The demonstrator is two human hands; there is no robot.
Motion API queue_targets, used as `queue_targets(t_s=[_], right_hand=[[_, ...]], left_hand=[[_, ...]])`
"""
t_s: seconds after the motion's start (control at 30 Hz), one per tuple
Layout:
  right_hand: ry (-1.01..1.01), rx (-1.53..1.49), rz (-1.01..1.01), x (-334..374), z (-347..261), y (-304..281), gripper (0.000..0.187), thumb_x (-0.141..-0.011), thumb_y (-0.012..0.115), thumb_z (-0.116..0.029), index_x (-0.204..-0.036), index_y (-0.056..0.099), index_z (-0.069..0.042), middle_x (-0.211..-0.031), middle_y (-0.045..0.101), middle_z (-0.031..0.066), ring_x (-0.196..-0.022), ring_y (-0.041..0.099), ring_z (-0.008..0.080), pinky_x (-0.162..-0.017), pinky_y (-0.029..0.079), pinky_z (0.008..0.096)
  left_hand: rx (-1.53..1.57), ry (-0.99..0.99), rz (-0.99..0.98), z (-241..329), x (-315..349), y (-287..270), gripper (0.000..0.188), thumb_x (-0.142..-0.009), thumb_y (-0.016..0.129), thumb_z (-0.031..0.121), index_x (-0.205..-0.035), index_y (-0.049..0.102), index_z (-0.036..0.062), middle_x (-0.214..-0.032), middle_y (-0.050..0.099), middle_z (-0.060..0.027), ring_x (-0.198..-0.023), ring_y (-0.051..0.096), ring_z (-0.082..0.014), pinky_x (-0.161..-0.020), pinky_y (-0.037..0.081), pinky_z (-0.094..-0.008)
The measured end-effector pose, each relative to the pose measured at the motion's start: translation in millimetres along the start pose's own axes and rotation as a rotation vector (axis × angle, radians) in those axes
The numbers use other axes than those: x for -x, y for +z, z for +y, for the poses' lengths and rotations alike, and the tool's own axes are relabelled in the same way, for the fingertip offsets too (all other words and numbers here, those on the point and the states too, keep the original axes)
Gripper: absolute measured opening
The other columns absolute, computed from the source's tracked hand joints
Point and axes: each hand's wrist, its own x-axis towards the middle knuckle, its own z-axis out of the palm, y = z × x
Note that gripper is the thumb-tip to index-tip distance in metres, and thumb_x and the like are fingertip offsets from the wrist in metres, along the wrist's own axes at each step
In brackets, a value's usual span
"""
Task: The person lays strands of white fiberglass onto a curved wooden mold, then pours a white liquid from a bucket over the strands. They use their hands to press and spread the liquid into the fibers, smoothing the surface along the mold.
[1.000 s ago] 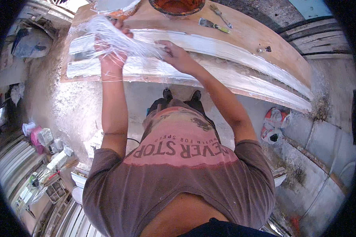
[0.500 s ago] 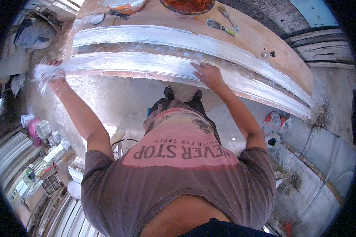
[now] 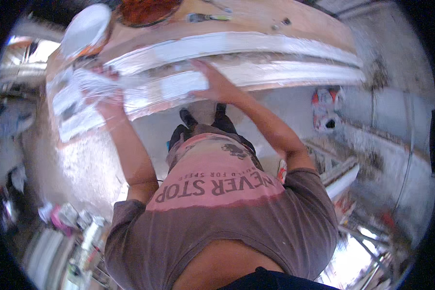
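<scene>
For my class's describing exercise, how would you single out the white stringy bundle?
Find the long table across the top of the view. Near its left end, the left hand holds the bundle of white strands. Loose and wispy, it differs from the flat white strips lying along the table.

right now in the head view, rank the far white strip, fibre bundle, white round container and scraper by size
1. Far white strip: largest
2. White round container and fibre bundle: unsure, similar in size and the bundle is blurred
3. Scraper: smallest
</scene>
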Motion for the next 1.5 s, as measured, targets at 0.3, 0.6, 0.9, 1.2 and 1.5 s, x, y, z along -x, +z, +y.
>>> queue_targets(t_s=[0.3,0.6,0.9,1.2,1.5], right_hand=[[0.403,-0.308,-0.068,54.4,34.7,-125.4,0.048,-0.084,0.070,-0.035,-0.123,0.058,-0.010,-0.106,0.066,0.0153,-0.092,0.062,0.0205,-0.082,0.049,0.0313],[0.252,0.471,-0.139,171.8,190.0,-320.1,0.025,-0.088,0.062,-0.034,-0.101,0.072,-0.015,-0.092,0.067,0.0092,-0.082,0.065,0.0294,-0.074,0.052,0.0394],[0.342,0.695,-0.179,241.9,361.3,-388.6,0.063,-0.082,0.069,-0.030,-0.137,0.044,-0.013,-0.135,0.050,0.0152,-0.123,0.049,0.0334,-0.104,0.039,0.0444],[0.062,-0.505,-0.068,157.4,194.8,-248.0,0.074,-0.079,0.074,-0.031,-0.140,0.040,-0.006,-0.136,0.046,0.0203,-0.117,0.052,0.0298,-0.101,0.040,0.0393],[0.229,-0.048,-0.046,231.1,273.9,-369.5,0.029,-0.092,0.059,-0.035,-0.104,0.071,-0.012,-0.094,0.069,0.0094,-0.081,0.065,0.0217,-0.074,0.051,0.0359]], left_hand=[[0.127,-0.277,0.083,-193.6,-17.0,67.1,0.043,-0.088,0.051,0.043,-0.108,0.052,0.0048,-0.100,0.055,-0.0129,-0.086,0.051,-0.0279,-0.082,0.045,-0.0436],[0.127,-0.109,0.096,-253.0,-19.4,28.4,0.030,-0.082,0.051,0.036,-0.087,0.050,0.0066,-0.081,0.049,-0.0072,-0.072,0.042,-0.0205,-0.067,0.037,-0.0355],[-0.236,0.184,0.255,-247.6,-6.1,39.2,0.035,-0.082,0.049,0.045,-0.085,0.053,0.0098,-0.077,0.052,-0.0063,-0.065,0.047,-0.0220,-0.060,0.041,-0.0389],[0.081,-0.370,0.210,-479.3,9.2,143.8,0.044,-0.086,0.053,0.043,-0.106,0.058,0.0044,-0.103,0.058,-0.0159,-0.089,0.054,-0.0309,-0.081,0.047,-0.0437],[0.156,-0.135,0.159,-434.5,-4.9,110.1,0.044,-0.084,0.055,0.045,-0.098,0.058,0.0029,-0.090,0.057,-0.0113,-0.082,0.052,-0.0256,-0.084,0.044,-0.0380]])
